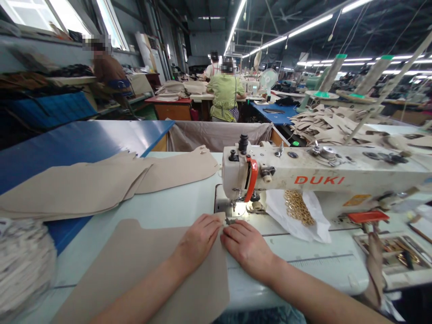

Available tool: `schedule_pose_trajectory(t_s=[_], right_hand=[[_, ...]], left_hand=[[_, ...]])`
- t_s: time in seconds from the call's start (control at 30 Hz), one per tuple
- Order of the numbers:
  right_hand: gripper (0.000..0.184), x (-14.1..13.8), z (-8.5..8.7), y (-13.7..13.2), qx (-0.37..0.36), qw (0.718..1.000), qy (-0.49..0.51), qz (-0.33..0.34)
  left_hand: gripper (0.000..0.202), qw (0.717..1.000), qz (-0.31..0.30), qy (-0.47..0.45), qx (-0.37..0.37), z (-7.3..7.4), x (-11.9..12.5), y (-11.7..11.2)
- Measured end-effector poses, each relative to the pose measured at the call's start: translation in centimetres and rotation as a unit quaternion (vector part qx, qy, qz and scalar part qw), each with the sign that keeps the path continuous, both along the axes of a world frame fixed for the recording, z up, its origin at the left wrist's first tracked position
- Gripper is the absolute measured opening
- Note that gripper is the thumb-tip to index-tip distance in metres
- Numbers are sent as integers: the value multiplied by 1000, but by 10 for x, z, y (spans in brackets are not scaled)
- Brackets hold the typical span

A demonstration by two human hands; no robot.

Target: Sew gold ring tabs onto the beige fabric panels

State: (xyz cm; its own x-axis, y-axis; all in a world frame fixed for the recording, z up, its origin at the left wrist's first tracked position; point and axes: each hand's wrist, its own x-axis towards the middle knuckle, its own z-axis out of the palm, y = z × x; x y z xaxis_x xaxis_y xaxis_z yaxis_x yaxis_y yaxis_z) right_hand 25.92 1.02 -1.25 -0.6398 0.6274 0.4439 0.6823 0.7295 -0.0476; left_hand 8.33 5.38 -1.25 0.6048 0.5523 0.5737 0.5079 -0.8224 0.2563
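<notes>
A large beige fabric panel [148, 252] lies flat on the pale sewing table, one corner reaching toward the sewing machine [283, 173]. My left hand [199, 238] is closed on that corner, fingers pressed together over its edge. Right beside it, my right hand [248, 247] pinches at the panel's edge, where a small dark piece [230, 221] shows by the fingertips; what exactly it grips is hidden. Both hands are just in front of the lit needle area [240, 209], apart from the presser foot.
Stacked beige panels [74, 186] lie at the left. Gold chain [299, 209] rests on white paper by the machine arm. A parts tray [398, 254] stands at the right, a whitish bundle [25, 265] at lower left. Co-workers sit farther back.
</notes>
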Motion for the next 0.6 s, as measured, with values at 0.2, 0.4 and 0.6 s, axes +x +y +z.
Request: schedule_pose_trajectory(t_s=[0.2,0.4,0.6], right_hand=[[11,-2,-3,1,15,1000,18,-2],[9,-4,-1,3,18,1000,21,-11],[9,-6,0,4,23,999,15,-18]], left_hand=[[24,1000,-3,5,-9,0,-2,-1],[23,1000,-8,2,-21,0,-3,-1],[24,1000,-9,1,-25,1,-4,-1]])
